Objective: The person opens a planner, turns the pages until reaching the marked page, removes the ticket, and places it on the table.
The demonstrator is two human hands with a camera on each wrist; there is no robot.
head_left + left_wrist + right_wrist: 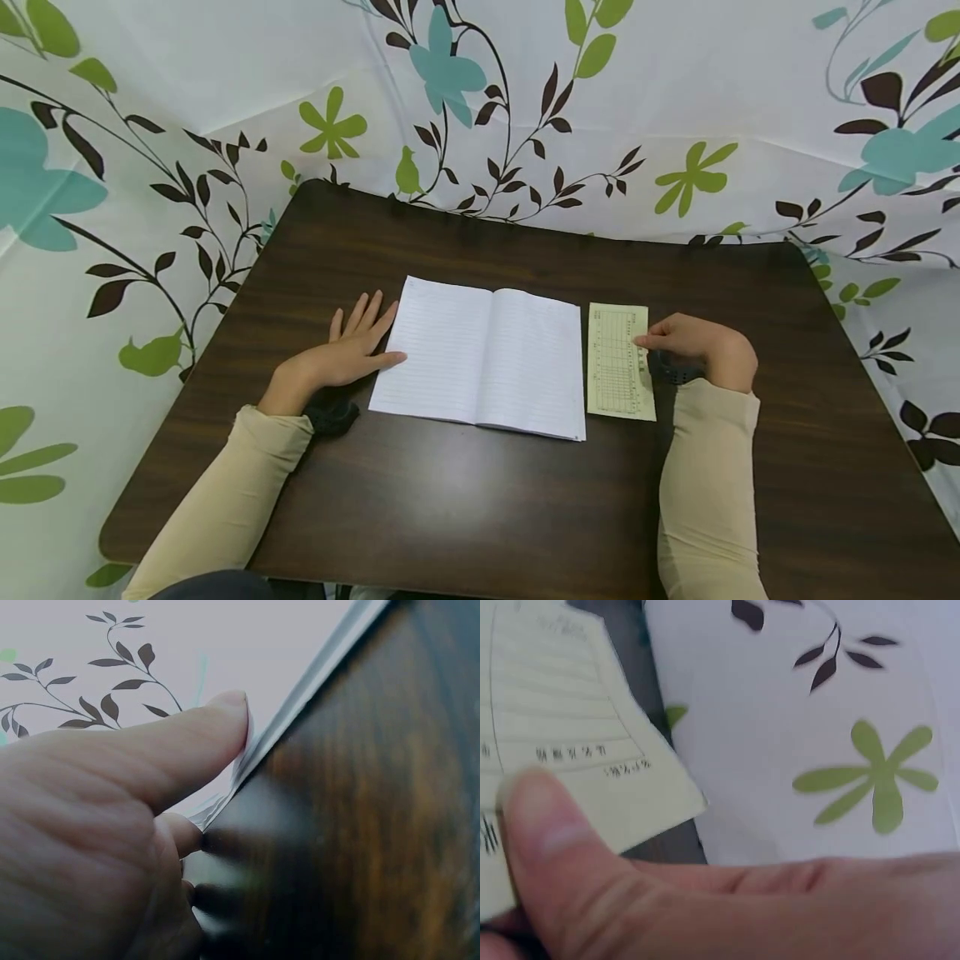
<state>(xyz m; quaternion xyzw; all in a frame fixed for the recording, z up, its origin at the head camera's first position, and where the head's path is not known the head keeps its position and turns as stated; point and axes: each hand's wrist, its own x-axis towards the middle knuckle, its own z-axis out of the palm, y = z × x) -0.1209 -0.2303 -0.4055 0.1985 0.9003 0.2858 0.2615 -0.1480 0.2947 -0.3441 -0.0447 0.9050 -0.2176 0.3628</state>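
An open notebook [442, 350] with ruled, unwritten pages lies on the dark table. My left hand [348, 346] rests at its left edge, fingers spread and straight, with the thumb on the page. In the left wrist view that thumb [202, 742] touches the edge of the pages. Right of the notebook is a pale yellow printed form [621, 362] with a ruled grid. My right hand [693, 340] pinches the form's right edge; in the right wrist view the thumb [551, 825] lies on top of the paper [562, 697], and the fingers beneath are mostly hidden.
The dark wood-grain table [450, 508] has rounded corners. A white cloth [525, 117] with leaf and flower prints hangs behind it and at both sides. Black bands [332, 414] sit at both wrists.
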